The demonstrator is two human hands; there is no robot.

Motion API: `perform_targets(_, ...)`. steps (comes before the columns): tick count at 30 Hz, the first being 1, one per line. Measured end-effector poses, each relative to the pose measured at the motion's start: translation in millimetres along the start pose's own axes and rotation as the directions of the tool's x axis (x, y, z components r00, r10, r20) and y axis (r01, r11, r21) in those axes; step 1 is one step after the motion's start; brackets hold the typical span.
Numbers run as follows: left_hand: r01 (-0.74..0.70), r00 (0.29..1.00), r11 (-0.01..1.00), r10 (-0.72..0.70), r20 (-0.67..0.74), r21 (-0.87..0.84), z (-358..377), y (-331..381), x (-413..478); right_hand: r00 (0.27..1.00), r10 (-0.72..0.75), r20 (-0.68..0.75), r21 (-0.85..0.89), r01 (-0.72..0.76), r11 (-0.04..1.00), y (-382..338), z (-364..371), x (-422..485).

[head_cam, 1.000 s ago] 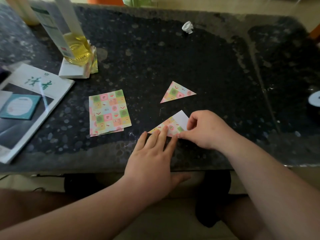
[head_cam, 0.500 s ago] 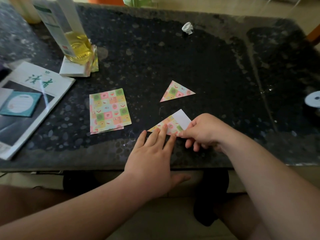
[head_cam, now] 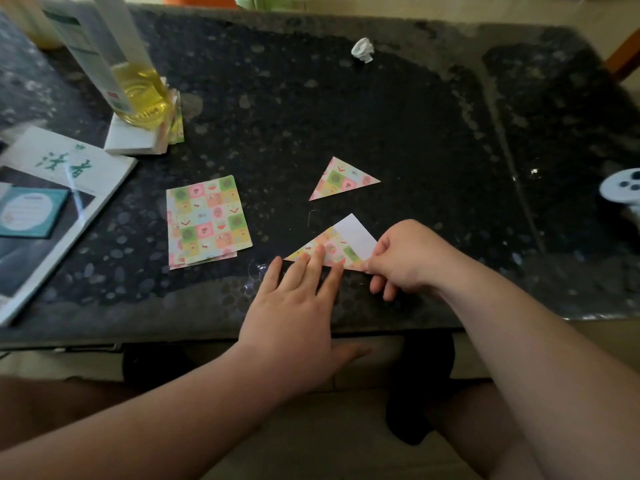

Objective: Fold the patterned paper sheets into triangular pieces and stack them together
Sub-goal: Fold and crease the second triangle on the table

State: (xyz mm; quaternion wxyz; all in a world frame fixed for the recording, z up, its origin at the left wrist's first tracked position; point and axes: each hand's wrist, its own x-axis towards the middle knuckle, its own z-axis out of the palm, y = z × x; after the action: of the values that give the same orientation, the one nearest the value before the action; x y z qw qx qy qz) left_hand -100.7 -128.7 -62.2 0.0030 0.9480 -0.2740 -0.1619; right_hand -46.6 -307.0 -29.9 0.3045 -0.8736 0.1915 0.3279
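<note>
While left hand point(head_cam: 294, 306) lies flat, fingers straight on half-folded sheet point(head_cam: 354, 233), right hand point(head_cam: 408, 259) prob. pinches its corner

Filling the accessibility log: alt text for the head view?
A person's left hand presses flat on a half-folded patterned sheet on a dark table, while the right hand pinches its right corner. A finished triangle lies behind it, a stack of unfolded sheets to the left.
</note>
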Motion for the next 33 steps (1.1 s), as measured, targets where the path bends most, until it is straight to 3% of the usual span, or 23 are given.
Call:
perform_targets(11, 0.013, 1.000, 1.000, -0.013, 0.002, -0.002, -1.9, 2.3, -1.0, 0.997, 0.075, 0.013, 0.035, -0.075, 0.997, 27.3, -19.0, -5.3)
perform_targets(16, 0.019, 1.000, 1.000, -0.019, 0.009, -0.020, -3.0, 1.0, 0.1, 1.000, 0.006, 0.017, 0.223, -0.010, 0.975, 15.7, -10.0, -9.0)
perform_targets(23, 0.025, 1.000, 1.000, -0.025, 0.019, -0.007, -4.1, -0.6, 1.3, 0.999, 0.043, 0.007, 0.188, -0.044, 0.981, 0.1, 12.8, -1.9)
perform_targets(30, 0.032, 0.999, 0.999, -0.031, 0.021, -0.022, -9.1, -2.8, 2.5, 0.984, 0.175, 0.010, 0.132, -0.175, 0.976, 26.7, -27.1, -1.5)
perform_targets(33, 0.034, 0.999, 0.999, -0.034, -0.003, -0.024, -12.4, -4.2, 2.0, 0.997, 0.071, -0.033, 0.173, -0.064, 0.983, 30.2, -42.1, -8.6)
